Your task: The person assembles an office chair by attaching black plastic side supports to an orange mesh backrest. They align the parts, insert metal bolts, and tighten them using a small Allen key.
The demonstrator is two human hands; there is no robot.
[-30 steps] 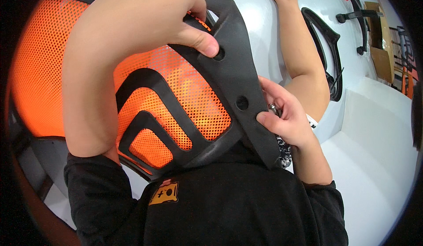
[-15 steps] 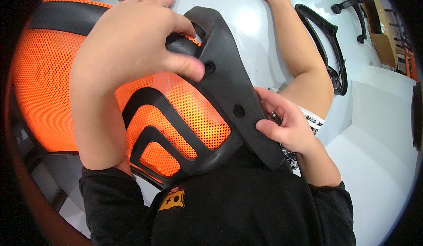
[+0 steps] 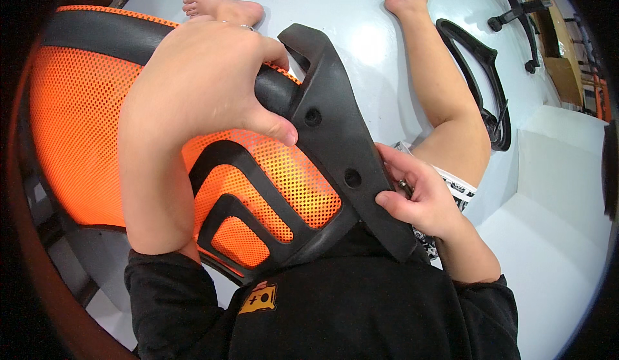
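Note:
An orange mesh chair backrest (image 3: pixel 77 121) with a black frame lies across my lap on the left. Along its right edge rests a curved black plastic piece (image 3: pixel 332 128) with two round holes. My left hand (image 3: pixel 206 83) grips the backrest's edge close to this piece, its fingertips hidden behind the edge and its thumb lying on the mesh side. With thumb and fingers, my right hand (image 3: pixel 419 195) holds the piece's right edge near the lower hole. Small metal bolts (image 3: pixel 403 184) show in the curl of my right fingers; how many I cannot tell.
My bare legs (image 3: pixel 445 76) stretch over the pale floor. Beyond the right leg lies a black loop-shaped armrest (image 3: pixel 500 96). Farther off stand a black wheeled chair base (image 3: pixel 516 18) and a cardboard box (image 3: pixel 562 57). A white panel (image 3: pixel 548 147) is at the right.
My left thumb has slid down off the upper hole, which now shows fully. The right hand keeps its hold, and the whole view has shifted slightly.

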